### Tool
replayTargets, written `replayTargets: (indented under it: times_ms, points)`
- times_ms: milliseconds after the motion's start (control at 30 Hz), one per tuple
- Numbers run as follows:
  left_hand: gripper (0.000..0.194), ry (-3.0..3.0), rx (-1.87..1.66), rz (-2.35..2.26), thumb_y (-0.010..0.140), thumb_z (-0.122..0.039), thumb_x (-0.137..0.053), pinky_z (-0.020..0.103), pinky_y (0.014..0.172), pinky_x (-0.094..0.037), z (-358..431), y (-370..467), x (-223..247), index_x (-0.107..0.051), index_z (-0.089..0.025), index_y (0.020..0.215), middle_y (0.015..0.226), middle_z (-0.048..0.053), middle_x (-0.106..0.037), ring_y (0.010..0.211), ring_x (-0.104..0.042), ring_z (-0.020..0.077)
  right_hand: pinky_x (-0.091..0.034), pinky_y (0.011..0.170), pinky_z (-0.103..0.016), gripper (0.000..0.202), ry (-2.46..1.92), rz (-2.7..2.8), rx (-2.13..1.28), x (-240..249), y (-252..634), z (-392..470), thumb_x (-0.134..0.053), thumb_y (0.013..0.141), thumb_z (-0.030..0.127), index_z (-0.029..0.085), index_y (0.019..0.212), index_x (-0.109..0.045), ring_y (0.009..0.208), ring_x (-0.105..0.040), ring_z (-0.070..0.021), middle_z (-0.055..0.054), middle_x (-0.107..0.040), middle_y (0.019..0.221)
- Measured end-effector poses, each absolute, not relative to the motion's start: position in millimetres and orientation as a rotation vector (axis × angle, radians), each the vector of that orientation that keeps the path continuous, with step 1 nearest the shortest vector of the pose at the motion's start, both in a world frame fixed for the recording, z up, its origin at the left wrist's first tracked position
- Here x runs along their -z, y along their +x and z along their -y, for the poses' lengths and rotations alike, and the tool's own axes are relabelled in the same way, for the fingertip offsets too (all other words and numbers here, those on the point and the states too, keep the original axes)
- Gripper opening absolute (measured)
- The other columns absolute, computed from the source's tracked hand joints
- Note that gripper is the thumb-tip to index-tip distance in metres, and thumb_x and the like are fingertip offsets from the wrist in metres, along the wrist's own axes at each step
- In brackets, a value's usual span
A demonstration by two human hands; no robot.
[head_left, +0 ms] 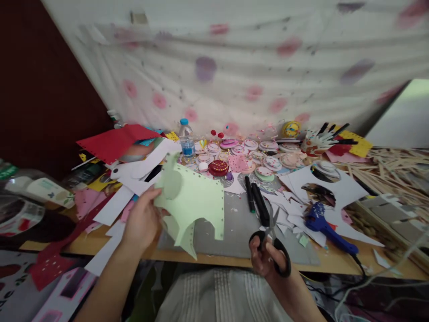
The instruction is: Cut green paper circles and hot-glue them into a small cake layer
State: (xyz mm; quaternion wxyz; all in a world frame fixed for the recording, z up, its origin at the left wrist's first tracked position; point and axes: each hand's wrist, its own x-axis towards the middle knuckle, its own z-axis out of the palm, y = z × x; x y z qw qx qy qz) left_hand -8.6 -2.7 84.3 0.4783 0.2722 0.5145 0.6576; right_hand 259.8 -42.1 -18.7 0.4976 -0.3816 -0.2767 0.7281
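Pinching green card [197, 197] by its left edge in left hand [142, 221], left of the scissors [272, 230]; gripping those in right hand [263, 257], pointing them far, seemingly spread despite blur.

I'm counting one pair of scissors [272, 231]; right of it, one blue glue gun [330, 229]; beyond it, two black pens [260, 203]; left, one pale-green sheet [197, 192]; back-left, one blue-capped bottle [187, 141].

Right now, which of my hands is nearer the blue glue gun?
Right. Your right hand, holding the scissors, is left of the blue glue gun; your left hand, holding the pale green sheet, is much farther left.
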Motion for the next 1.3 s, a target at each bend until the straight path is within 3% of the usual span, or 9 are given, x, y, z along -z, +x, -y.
replayTargets:
  times_ms: [167,367,567,767,900,967,1100,1300]
  points:
    - [0.032,0.907,-1.424,-1.159,0.078,-0.031,-0.070,0.023,0.057,-0.050,-3,6,-53,-0.059,-0.018,0.106,0.089,0.002,-0.068,0.067,-0.061,0.0139,-0.036,0.054,-0.023,0.031,-0.896,0.898,-1.663,7,258,27,-0.074,0.076,0.045,0.018,0.088,-0.063,0.059,-0.044,-0.0098,0.000,-0.055,0.075]
    - [0.036,1.111,-1.269,-1.129,0.078,-0.038,-0.071,0.022,0.057,-0.052,-21,21,-27,-0.053,-0.019,0.103,0.079,-0.002,-0.061,0.066,-0.059,0.0131,-0.044,0.060,-0.026,0.036,-0.911,1.106,-1.618,-10,227,-26,-0.079,0.070,0.042,0.018,0.091,-0.063,0.074,-0.059,-0.0156,-0.006,-0.066,0.094]
    - [0.041,1.118,-1.200,-1.145,0.078,-0.036,-0.072,0.023,0.061,-0.054,-54,26,-6,-0.053,-0.017,0.109,0.085,0.001,-0.064,0.073,-0.062,0.0151,-0.040,0.054,-0.024,0.032,-0.885,1.103,-1.681,-4,202,-84,-0.082,0.065,0.037,0.018,0.077,-0.060,0.055,-0.051,-0.0107,0.003,-0.059,0.061]
    - [0.052,1.021,-1.154,-1.178,0.069,-0.034,-0.080,0.020,0.054,-0.052,-91,10,14,-0.055,-0.018,0.112,0.093,0.003,-0.066,0.068,-0.061,0.0132,-0.034,0.049,-0.022,0.028,-0.963,1.035,-1.700,20,192,-118,-0.081,0.066,0.032,0.017,0.076,-0.058,0.049,-0.047,-0.0086,0.005,-0.057,0.056]
    - [0.055,1.011,-1.097,-1.251,0.064,-0.030,-0.084,0.019,0.058,-0.051,-98,-5,24,-0.060,-0.019,0.113,0.094,0.002,-0.068,0.071,-0.061,0.0126,-0.035,0.050,-0.022,0.027,-0.984,1.006,-1.736,32,187,-123,-0.080,0.069,0.032,0.018,0.080,-0.059,0.051,-0.050,-0.0093,0.005,-0.059,0.058]
    - [0.049,1.032,-1.060,-1.279,0.067,-0.030,-0.082,0.018,0.057,-0.050,-96,-9,25,-0.063,-0.019,0.111,0.091,0.002,-0.069,0.069,-0.061,0.0114,-0.039,0.054,-0.023,0.027,-0.948,1.014,-1.763,36,188,-120,-0.078,0.073,0.034,0.018,0.085,-0.059,0.055,-0.053,-0.0107,0.003,-0.062,0.061]
    - [0.025,1.036,-0.957,-1.325,0.075,-0.036,-0.076,0.015,0.046,-0.043,-92,-7,24,-0.066,-0.015,0.086,0.062,-0.003,-0.062,0.050,-0.053,0.0073,-0.045,0.063,-0.025,0.029,-0.799,1.074,-1.814,43,191,-111,-0.073,0.080,0.038,0.021,0.097,-0.057,0.065,-0.059,-0.0130,0.001,-0.068,0.071]
    - [0.032,0.906,-0.955,-1.228,0.082,-0.046,-0.066,0.016,0.044,-0.043,-94,-2,26,-0.063,-0.014,0.080,0.064,0.000,-0.065,0.048,-0.058,0.0081,-0.047,0.065,-0.026,0.024,-0.948,1.226,-1.752,44,191,-105,-0.073,0.080,0.038,0.022,0.084,-0.056,0.067,-0.059,-0.0138,0.000,-0.066,0.073]
